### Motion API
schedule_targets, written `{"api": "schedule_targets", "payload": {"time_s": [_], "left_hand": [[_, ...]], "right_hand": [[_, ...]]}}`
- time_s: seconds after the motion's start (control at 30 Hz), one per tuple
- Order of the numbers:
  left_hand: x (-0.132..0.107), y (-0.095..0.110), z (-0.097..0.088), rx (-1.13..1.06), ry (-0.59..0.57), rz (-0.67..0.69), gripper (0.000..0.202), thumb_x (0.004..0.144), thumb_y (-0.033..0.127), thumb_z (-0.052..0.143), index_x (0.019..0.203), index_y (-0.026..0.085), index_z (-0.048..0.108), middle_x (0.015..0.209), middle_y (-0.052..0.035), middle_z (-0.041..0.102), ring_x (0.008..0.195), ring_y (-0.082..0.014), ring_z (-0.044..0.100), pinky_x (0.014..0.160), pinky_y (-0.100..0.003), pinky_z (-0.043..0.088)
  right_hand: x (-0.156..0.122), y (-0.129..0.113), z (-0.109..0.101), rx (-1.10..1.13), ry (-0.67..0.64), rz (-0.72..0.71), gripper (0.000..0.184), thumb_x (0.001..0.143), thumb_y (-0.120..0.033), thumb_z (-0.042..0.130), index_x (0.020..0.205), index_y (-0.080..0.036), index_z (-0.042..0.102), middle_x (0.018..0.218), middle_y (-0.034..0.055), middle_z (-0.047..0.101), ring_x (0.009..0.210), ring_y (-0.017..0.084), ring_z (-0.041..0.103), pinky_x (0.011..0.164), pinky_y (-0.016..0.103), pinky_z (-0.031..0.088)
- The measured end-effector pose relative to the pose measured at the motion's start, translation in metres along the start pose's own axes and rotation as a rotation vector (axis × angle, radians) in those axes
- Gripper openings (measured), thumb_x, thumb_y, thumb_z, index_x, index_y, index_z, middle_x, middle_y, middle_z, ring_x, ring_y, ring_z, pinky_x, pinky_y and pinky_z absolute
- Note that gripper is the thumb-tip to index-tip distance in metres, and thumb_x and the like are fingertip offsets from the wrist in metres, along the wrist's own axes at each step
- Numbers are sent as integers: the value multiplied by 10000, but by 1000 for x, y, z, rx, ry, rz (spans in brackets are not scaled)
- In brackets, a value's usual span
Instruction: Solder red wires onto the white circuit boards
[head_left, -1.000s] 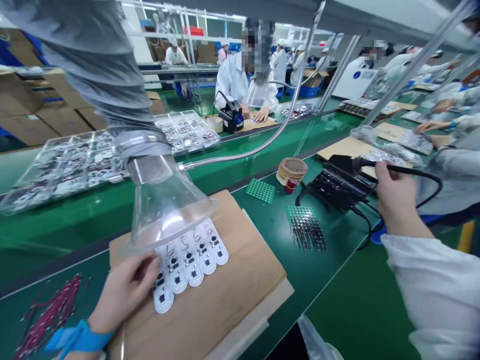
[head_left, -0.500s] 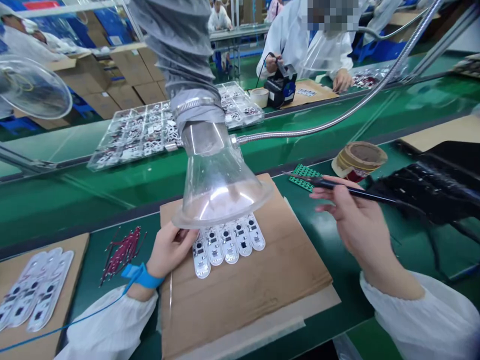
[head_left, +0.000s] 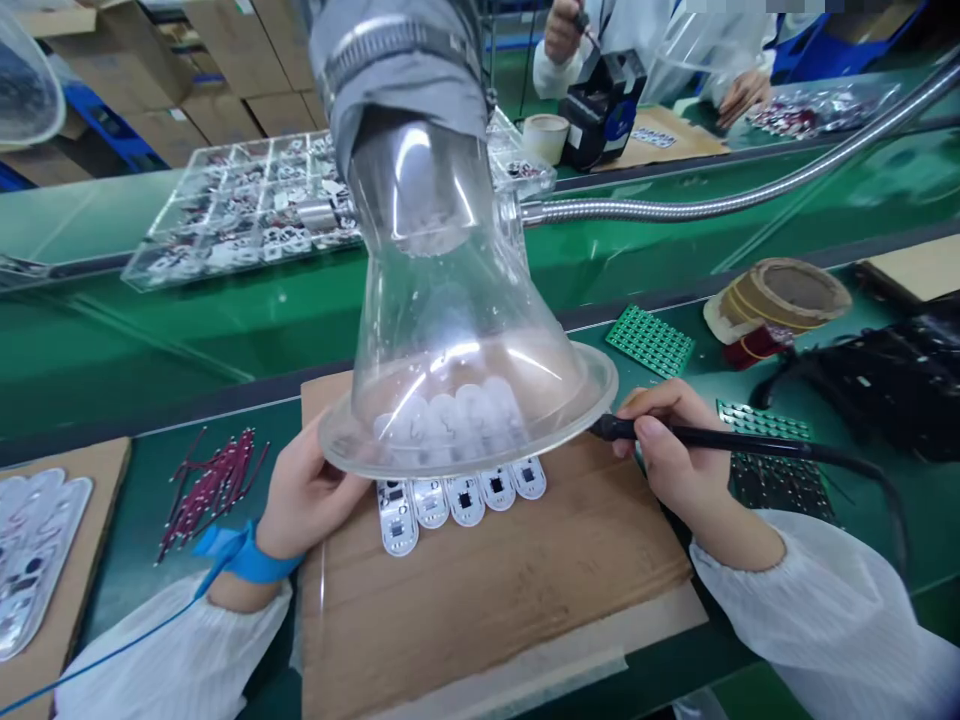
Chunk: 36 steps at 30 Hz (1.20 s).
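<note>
A panel of white circuit boards (head_left: 461, 490) lies on a brown cardboard sheet (head_left: 487, 590), its far half under a clear fume funnel (head_left: 457, 330). My left hand (head_left: 307, 495), with a blue wrist strap, rests at the panel's left end; its fingertips are hidden under the funnel rim. My right hand (head_left: 671, 450) is closed round a black soldering iron (head_left: 720, 440) held like a pen, its tip reaching under the funnel's right rim.
Red wire pieces (head_left: 214, 485) lie left of the cardboard, more white boards (head_left: 30, 550) at far left. Green small boards (head_left: 651, 342), a tape roll (head_left: 780, 295) and a black soldering station (head_left: 892, 385) sit right. Clear part trays (head_left: 247, 210) stand behind; another person works opposite.
My right hand has brought the soldering iron from mid-air down and left to the funnel's rim. The view has tilted down and closer; my left hand stays at the panel.
</note>
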<state>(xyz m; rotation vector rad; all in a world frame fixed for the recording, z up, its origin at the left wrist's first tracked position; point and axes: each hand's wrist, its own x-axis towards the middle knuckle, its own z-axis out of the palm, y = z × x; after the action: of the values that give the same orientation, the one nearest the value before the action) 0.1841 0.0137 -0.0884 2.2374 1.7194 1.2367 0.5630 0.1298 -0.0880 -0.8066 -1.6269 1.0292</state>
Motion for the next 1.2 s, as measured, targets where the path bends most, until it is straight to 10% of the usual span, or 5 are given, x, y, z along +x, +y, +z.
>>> {"api": "schedule_targets", "payload": {"time_s": [0.8, 1.2], "left_hand": [[-1, 1, 6, 43, -117, -72, 95, 968, 277, 689, 991, 211, 753, 1021, -76, 815, 971, -255, 773, 854, -368, 644], [0, 3, 7, -19, -38, -182, 201, 966, 416, 692, 891, 230, 671, 730, -22, 597, 748, -214, 623, 664, -330, 574]], "right_hand": [[-5, -1, 1, -195, -98, -10, 262, 1030, -515, 720, 936, -271, 696, 763, 17, 662, 540, 161, 598, 470, 314, 481], [-4, -3, 6, -32, -19, -9, 223, 1029, -470, 730, 926, -276, 693, 696, 0, 645, 514, 165, 587, 463, 305, 450]]}}
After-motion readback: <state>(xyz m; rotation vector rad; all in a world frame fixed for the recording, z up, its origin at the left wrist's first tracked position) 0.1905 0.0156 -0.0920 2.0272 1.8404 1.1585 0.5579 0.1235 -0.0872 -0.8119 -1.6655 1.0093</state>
